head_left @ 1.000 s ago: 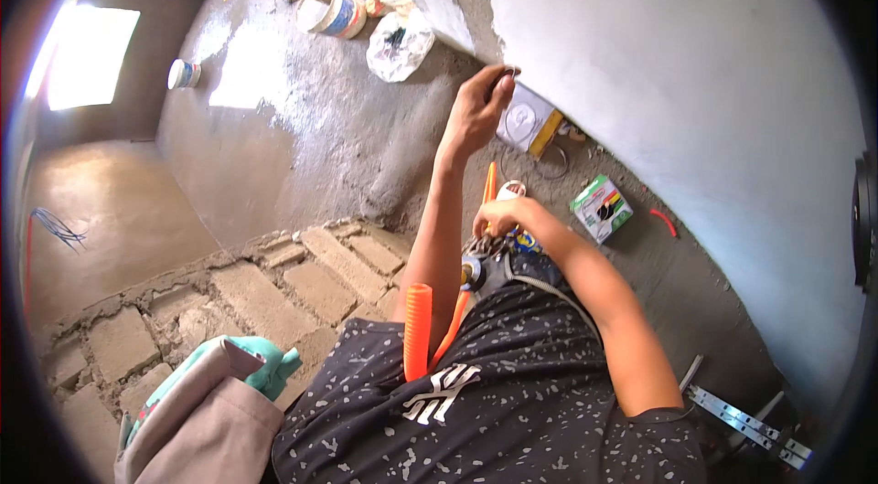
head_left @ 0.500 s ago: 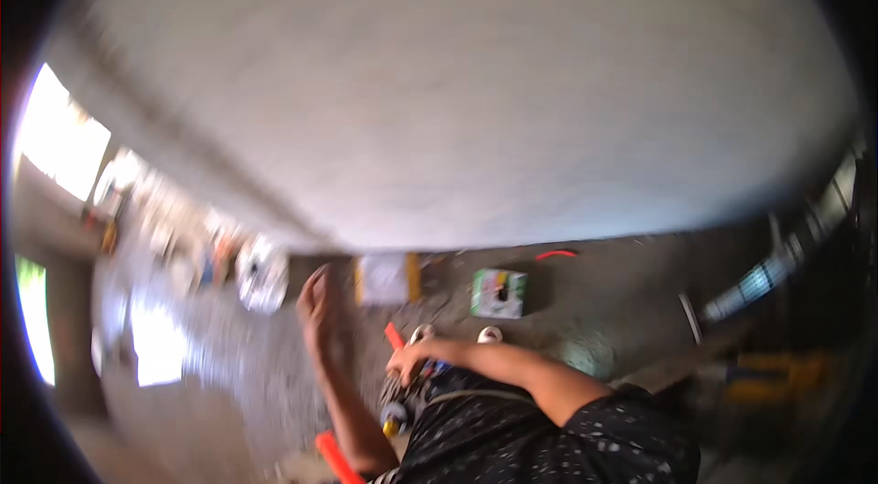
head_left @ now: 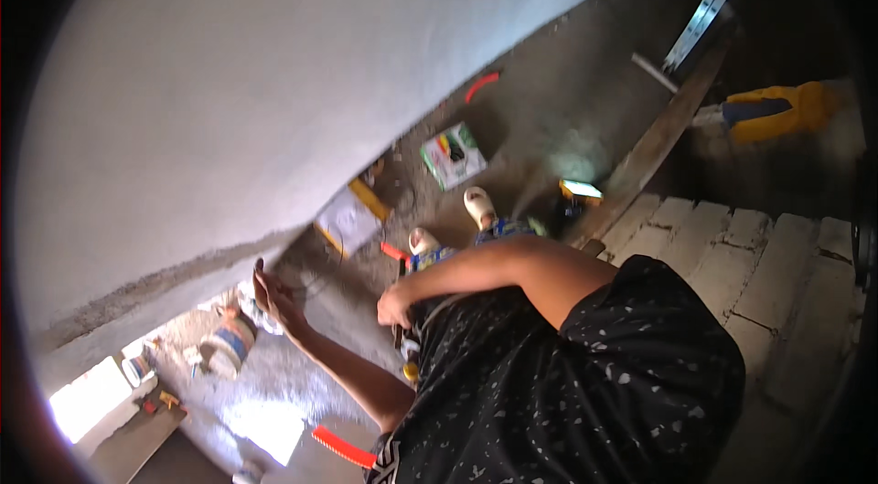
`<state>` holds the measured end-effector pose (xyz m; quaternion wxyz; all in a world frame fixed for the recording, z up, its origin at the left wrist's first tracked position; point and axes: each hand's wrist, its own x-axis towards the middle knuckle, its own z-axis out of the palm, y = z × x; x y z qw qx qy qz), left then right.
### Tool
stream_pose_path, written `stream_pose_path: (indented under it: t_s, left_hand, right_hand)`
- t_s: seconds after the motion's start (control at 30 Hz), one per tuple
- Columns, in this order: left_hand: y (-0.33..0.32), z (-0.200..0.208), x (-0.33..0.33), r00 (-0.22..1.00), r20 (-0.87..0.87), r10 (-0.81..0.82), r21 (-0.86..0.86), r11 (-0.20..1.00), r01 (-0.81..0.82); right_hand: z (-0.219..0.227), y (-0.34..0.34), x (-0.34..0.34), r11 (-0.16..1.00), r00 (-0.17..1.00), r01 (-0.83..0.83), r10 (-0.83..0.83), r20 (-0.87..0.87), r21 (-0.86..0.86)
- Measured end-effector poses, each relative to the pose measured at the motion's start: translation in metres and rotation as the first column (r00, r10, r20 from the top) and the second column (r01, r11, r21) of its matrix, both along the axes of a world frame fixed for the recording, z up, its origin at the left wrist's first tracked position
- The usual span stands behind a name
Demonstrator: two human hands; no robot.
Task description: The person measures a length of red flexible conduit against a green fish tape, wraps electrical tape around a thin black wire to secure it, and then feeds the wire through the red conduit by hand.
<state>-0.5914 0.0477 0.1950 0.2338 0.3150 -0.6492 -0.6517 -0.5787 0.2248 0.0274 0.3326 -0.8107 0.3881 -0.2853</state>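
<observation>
My left hand point(head_left: 277, 297) is raised at the left, near the lower edge of the pale plastered wall point(head_left: 229, 100). Its fingers stretch out and nothing shows in them. At my waist, my right hand point(head_left: 393, 307) has its fingers curled in beside a dark, narrow upright piece; what they grip is partly hidden. Just above that hand, a short orange tube point(head_left: 395, 252) pokes out. A yellow and grey tool point(head_left: 410, 363) hangs below it. Another orange corrugated tube point(head_left: 344, 447) sticks out by my left side.
On the floor lie a green and white box point(head_left: 454, 158), a white and yellow box point(head_left: 349, 223) and an orange tube point(head_left: 482, 86). A lit work lamp point(head_left: 581, 190) stands beyond my feet. Pale bricks point(head_left: 768, 274), a ladder point(head_left: 712, 9) and a yellow garment point(head_left: 777, 114) are at right; a bucket point(head_left: 229, 345) stands left.
My view has swung round, so the wall now slants up to the right, and the lamp and bricks have come into sight. My left hand stays raised; the right stays at my waist.
</observation>
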Motion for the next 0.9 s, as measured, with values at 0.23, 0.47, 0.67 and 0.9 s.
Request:
stream_pose_path:
  t_s: [0.23,0.47,0.67,0.9]
  left_hand:
    - [-0.007,-0.027,0.033,0.999,0.011,-0.049,0.186,0.982,0.047]
    - [-0.002,-0.019,0.032,0.993,0.107,-0.052,0.179,0.983,0.033]
    - [-0.003,-0.010,0.022,0.994,0.073,-0.076,0.188,0.980,0.061]
    - [-0.017,-0.025,0.027,0.999,0.052,0.001,0.175,0.985,-0.010]
  right_hand:
    - [0.028,0.028,0.025,0.860,0.965,0.163,-0.242,0.105,0.484]
    - [0.043,0.016,0.067,0.891,0.969,0.242,-0.238,-0.058,0.385]
    - [-0.019,0.015,0.091,0.780,0.841,0.259,-0.472,0.264,0.570]
    - [0.028,0.005,0.065,0.881,0.722,0.181,-0.421,0.550,0.437]
